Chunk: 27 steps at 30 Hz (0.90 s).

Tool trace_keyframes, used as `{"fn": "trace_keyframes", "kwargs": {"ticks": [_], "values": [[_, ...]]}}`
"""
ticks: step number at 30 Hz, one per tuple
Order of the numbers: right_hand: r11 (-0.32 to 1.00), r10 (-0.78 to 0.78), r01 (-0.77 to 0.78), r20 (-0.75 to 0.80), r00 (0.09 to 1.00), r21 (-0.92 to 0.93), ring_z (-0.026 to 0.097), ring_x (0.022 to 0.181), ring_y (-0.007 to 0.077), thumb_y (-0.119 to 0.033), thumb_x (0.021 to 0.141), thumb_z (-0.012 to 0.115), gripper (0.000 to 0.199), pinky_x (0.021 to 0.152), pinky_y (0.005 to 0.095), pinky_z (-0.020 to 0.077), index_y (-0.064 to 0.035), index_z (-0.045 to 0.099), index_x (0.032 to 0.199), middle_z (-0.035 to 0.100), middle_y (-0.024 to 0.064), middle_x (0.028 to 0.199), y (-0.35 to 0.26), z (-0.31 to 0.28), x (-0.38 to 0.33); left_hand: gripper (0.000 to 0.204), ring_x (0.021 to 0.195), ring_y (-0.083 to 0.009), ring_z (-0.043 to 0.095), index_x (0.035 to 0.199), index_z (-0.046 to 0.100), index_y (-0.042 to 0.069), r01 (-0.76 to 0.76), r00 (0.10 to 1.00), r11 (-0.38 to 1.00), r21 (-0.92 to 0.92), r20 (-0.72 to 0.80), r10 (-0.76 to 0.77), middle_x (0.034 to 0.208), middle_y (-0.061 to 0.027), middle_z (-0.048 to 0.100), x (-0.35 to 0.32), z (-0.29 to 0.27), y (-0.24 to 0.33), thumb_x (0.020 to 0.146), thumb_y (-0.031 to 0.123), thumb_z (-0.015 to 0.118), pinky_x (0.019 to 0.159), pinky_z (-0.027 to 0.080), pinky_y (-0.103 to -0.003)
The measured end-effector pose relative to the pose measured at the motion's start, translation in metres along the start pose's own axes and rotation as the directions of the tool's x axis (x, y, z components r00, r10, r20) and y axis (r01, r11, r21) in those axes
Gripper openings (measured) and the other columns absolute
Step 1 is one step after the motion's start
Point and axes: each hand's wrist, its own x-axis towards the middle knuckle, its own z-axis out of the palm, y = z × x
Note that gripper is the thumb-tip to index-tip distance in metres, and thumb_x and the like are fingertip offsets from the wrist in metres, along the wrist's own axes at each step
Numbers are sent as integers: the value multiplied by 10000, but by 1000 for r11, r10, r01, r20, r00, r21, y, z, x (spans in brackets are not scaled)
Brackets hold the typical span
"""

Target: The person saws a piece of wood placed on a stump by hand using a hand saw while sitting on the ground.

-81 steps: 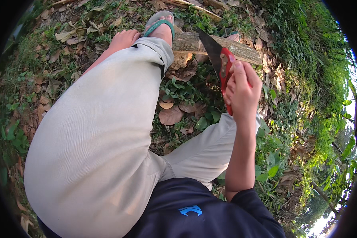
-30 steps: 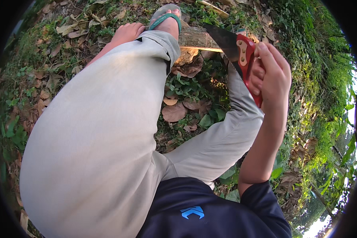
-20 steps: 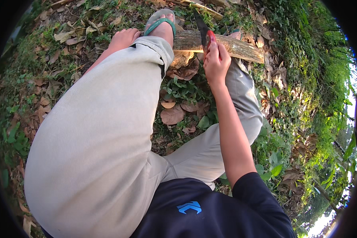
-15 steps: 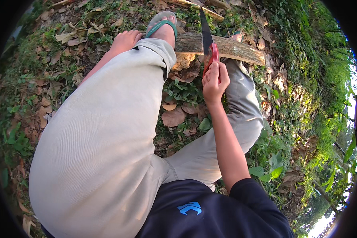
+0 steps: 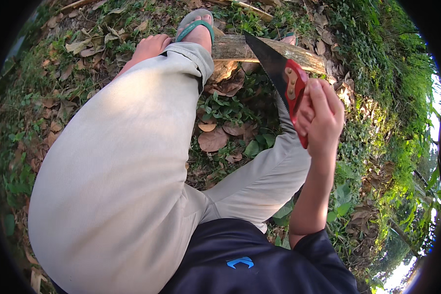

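Right hand (image 5: 323, 115) grips a red-handled black-bladed handsaw (image 5: 279, 73) on a rough wooden log (image 5: 235, 47) pinned underfoot at twelve o'clock — a skipping blade risks the sandalled foot (image 5: 197, 30); left hand's (image 5: 149, 46) grip can't be told.

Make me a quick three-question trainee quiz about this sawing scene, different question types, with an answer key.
1. True or false: the right hand grips the red handle of the hand saw.
2. Multiple choice: what pins the log down? A) a clamp B) the foot in the green sandal C) a rock
3. Fill in: the left hand rests beside the ___, on the side away from the saw.

Key: 1 true; 2 B; 3 knee.
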Motion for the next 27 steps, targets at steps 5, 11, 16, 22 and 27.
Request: {"fn": "trace_keyframes", "kwargs": {"ticks": [5, 11, 16, 22, 27], "values": [[978, 121, -109, 58, 991, -176, 327, 407, 27, -237, 1036, 561, 216, 369, 228, 272, -71, 595, 901, 391, -63, 576, -80, 26, 45, 294, 897, -366, 663, 1003, 661, 108, -62, 990, 995, -72, -133, 52, 942, -139, 686, -3, 2, 1, 1014, 346, 489, 774, 512, -521], [831, -448, 380, -85, 890, -406, 473, 519, 110, -217, 1017, 555, 284, 462, 295, 364, 6, 608, 849, 541, 31, 628, 84, 91, 137, 355, 1047, -310, 652, 1146, 646, 131, -7, 997, 999, 42, 76, 3, 1101, -92, 698, 2, 0, -1, 1059, 401, 433, 895, 495, -490], [966, -258, 258, 11, 966, 5, 349, 459, 34, -208, 1087, 503, 257, 402, 231, 302, -33, 577, 914, 431, -49, 611, 128, 45, 97, 339, 1019, -313, 659, 1117, 643, 119, -16, 997, 998, 61, 82, 11, 1080, -91, 701, 5, -10, 6, 1055, 395, 455, 876, 500, -483], [968, -218, 229, -101, 971, 106, 441, 534, 25, -193, 1080, 513, 251, 450, 216, 338, -29, 606, 914, 516, -33, 681, 138, 54, 70, 324, 1017, -323, 655, 1116, 635, 108, -95, 994, 993, 69, 55, 91, 1078, -106, 696, 7, -2, -1, 1058, 375, 462, 883, 501, -480], [979, -133, 157, -176, 975, 128, 400, 498, 33, -212, 1088, 495, 314, 439, 232, 319, -35, 574, 842, 460, -41, 622, 112, 63, 70, 353, 1042, -327, 645, 1146, 637, 96, -99, 992, 994, 42, 81, 95, 1085, -124, 695, 6, -5, -2, 1060, 383, 450, 915, 494, -476]]}}
